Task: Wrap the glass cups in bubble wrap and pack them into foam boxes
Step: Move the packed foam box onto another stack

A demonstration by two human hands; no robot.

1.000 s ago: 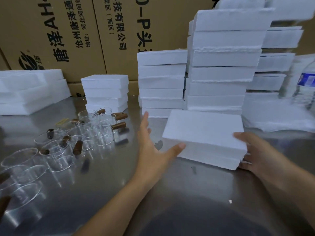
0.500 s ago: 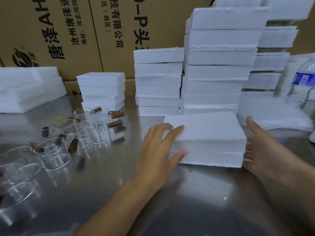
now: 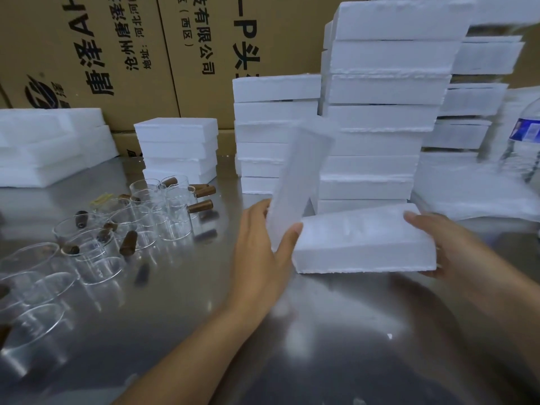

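A white foam box lies on the steel table in front of me, split into two halves. My left hand (image 3: 263, 252) grips the foam lid (image 3: 298, 182), which stands tilted up on its edge and is motion-blurred. My right hand (image 3: 438, 247) holds the right end of the foam box base (image 3: 362, 244), thumb on top. Several glass cups (image 3: 140, 229) with brown wooden handles stand and lie in a cluster to the left. No bubble wrap is clearly visible.
Tall stacks of foam boxes (image 3: 380, 112) rise right behind the open box, with a lower stack (image 3: 178, 147) further left and foam sheets (image 3: 43, 147) at far left. Cardboard cartons (image 3: 117, 54) form the back wall. A water bottle (image 3: 523, 141) stands at far right.
The closed box was set down in front of the stacks. My left hand has since lifted its lid up on the left side while my right hand took hold of the base.
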